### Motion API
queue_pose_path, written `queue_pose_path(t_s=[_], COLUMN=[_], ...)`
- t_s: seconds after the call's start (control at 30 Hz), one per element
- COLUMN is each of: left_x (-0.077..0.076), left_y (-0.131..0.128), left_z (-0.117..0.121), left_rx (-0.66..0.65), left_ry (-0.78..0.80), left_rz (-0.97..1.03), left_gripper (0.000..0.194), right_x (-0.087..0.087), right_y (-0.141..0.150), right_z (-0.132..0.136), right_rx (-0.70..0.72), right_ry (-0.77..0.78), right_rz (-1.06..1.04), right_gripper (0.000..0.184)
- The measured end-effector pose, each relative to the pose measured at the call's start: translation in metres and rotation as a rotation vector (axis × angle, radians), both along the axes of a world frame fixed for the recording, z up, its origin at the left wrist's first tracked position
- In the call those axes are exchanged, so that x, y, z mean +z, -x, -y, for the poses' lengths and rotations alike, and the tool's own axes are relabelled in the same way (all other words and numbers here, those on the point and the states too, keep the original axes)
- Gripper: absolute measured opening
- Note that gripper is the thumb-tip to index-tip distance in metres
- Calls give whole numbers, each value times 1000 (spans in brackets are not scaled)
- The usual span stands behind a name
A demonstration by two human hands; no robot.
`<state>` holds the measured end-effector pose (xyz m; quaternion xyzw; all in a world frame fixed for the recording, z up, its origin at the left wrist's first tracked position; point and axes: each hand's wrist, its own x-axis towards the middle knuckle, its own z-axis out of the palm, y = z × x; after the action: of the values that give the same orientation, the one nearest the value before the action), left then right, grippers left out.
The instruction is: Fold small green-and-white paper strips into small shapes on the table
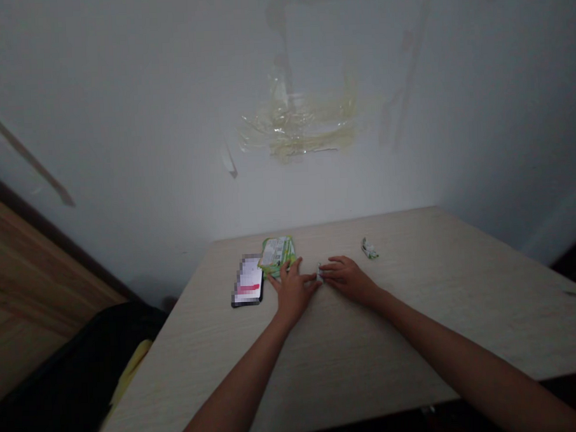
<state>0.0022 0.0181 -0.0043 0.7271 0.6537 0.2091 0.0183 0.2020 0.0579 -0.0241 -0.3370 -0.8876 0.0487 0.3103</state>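
Note:
My left hand (292,288) lies flat on the pale wooden table (416,312), fingers spread, fingertips touching the near edge of a green and white packet (276,253). My right hand (347,278) rests close beside it, fingers curled down over a small white piece (320,274) that sits between the two hands; I cannot make out what the piece is. Both forearms stretch in from the bottom of the view.
A phone (248,283) with a lit screen lies left of the packet. A small crumpled green and white wrapper (369,249) sits at the back right. A white wall with tape residue (298,123) stands behind the table. A dark bag (71,385) is at lower left.

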Motion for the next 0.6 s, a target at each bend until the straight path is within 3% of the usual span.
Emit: queue_pose_path(t_s=[0.23, 0.6], left_x=[2, 3], left_y=[2, 5], left_z=[-1, -2], left_rx=[-5, -30], left_ry=[84, 88], left_rz=[79, 80], left_gripper=[25, 25], right_x=[-2, 2], right_y=[2, 6], right_z=[1, 2], right_rx=[-30, -113], right_ry=[-7, 29], right_rz=[44, 108], right_gripper=[26, 25])
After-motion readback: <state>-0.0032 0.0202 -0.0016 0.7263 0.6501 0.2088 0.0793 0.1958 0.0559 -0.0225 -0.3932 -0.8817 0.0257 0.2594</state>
